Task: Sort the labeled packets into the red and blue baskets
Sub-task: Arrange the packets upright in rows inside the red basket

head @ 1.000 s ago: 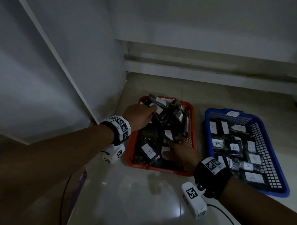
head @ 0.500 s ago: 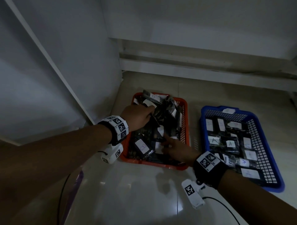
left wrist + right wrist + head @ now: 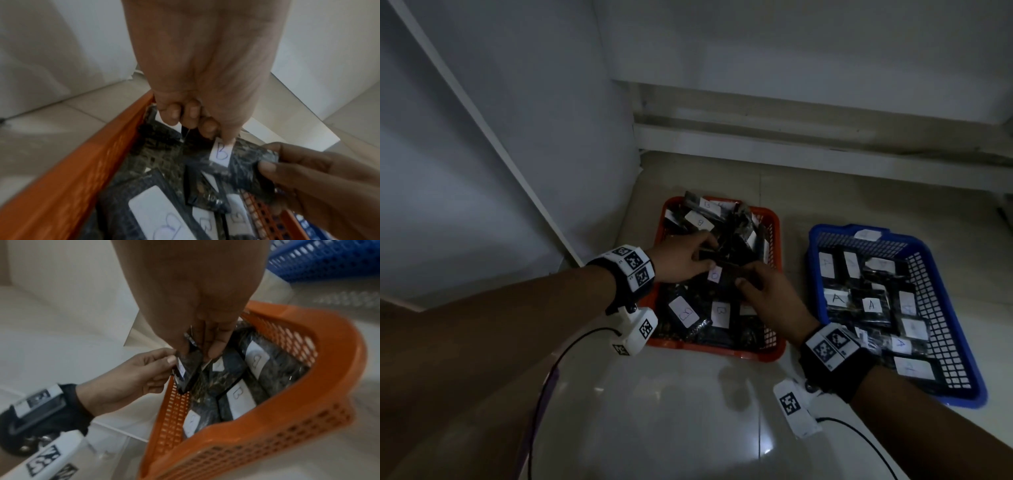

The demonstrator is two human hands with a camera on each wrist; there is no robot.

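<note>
Although the small dark plastic packet with a white label marked B [image 3: 236, 155] is held above the orange-red perforated plastic basket [image 3: 774, 219], it is not yet laid down: the left hand [image 3: 681, 260] pinches one end of it and the right hand [image 3: 770, 291] grasps the other. Below it the basket is heaped with dark packets whose readable labels say B, so this one seems to belong there. Just beside, the blue perforated plastic basket [image 3: 962, 342] holds packets whose readable labels say A. No loose packets show on the pale tiled floor [image 3: 688, 428], so the sorting looks almost finished.
</note>
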